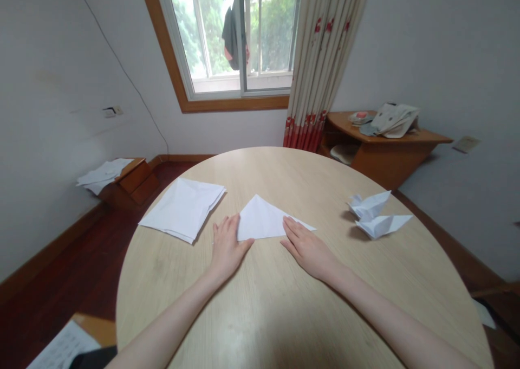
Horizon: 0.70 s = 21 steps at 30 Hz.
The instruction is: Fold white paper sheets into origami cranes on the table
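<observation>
A white sheet folded into a triangle (262,220) lies near the middle of the round wooden table (260,315). My left hand (226,247) lies flat with its fingers together, pressing the triangle's left corner. My right hand (306,247) rests flat on the triangle's lower right edge, fingers stretched out. Neither hand grips anything.
A stack of white paper (182,209) lies on the table to the left. Two folded paper figures (376,214) sit on the right side. A low wooden shelf (382,141) with cloth on it stands by the curtain, and a small cabinet (130,179) stands by the left wall.
</observation>
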Available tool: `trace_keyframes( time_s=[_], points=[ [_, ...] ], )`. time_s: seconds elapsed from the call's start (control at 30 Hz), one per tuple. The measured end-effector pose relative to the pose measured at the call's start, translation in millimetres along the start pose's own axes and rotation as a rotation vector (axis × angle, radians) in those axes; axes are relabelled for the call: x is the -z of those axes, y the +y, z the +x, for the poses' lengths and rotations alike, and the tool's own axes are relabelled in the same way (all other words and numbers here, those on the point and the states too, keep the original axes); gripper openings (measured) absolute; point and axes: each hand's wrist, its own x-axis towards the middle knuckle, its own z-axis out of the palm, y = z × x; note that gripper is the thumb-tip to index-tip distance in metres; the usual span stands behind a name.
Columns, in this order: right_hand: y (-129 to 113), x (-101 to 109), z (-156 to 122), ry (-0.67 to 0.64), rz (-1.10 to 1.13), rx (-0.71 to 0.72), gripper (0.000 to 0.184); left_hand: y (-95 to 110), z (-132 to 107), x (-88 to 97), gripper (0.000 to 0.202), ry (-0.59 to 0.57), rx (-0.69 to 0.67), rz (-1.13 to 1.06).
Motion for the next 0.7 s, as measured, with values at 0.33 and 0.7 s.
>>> trace_keyframes(
  time_s=[0.33, 0.7],
  points=[
    [0.7, -3.7, 0.7, 0.026, -0.037, -0.008, 0.056, 4.1, -2.6, 4.3, 0.054, 0.164, -0.088, -0.052],
    [-1.4, 0.9, 0.1, 0.012, -0.097, -0.052, 0.057, 9.6, -3.3, 12.1, 0.051, 0.236, -0.087, -0.314]
  ],
)
